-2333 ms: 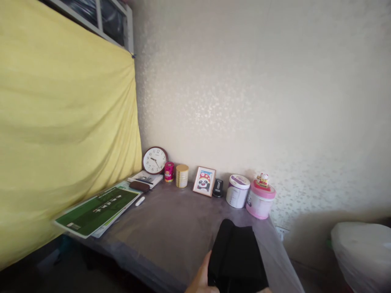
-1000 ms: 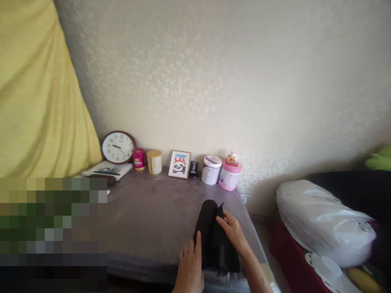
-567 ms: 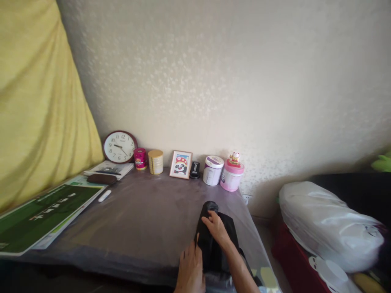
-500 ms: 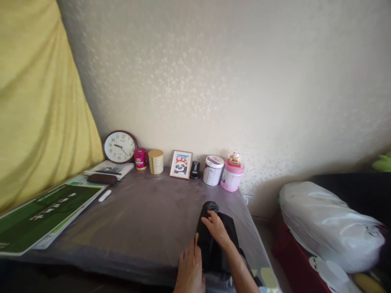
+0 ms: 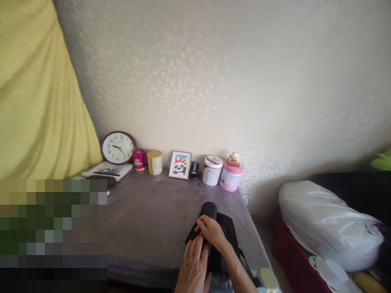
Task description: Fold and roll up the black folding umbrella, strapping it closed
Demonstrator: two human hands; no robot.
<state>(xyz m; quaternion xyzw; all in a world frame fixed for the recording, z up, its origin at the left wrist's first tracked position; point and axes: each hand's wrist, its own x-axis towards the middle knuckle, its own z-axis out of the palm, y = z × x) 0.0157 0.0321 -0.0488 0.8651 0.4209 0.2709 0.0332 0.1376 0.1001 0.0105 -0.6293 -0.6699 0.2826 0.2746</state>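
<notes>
A black cloth bundle, with a rounded roll at its far end and what looks like a strap on its right, lies at the table's near right. Its exact kind I cannot make out. My right hand rests on the roll, its fingers curled over the fabric. Just below and to the left, my left hand is closed on the near part of the same cloth. The fingertips of both hands almost meet, and a black flap sticks out left of them. Under the hands the cloth is partly hidden.
Along the wall stand a clock, a pink tin, a yellow-lidded can, a panda picture frame and two tubs. Right of the table lies a white plastic bag. Blurred blocks cover the lower left.
My left hand has moved up onto the cloth, closer to the right hand. The right hand has slid slightly down and left, and a flap now shows on the cloth's left side.
</notes>
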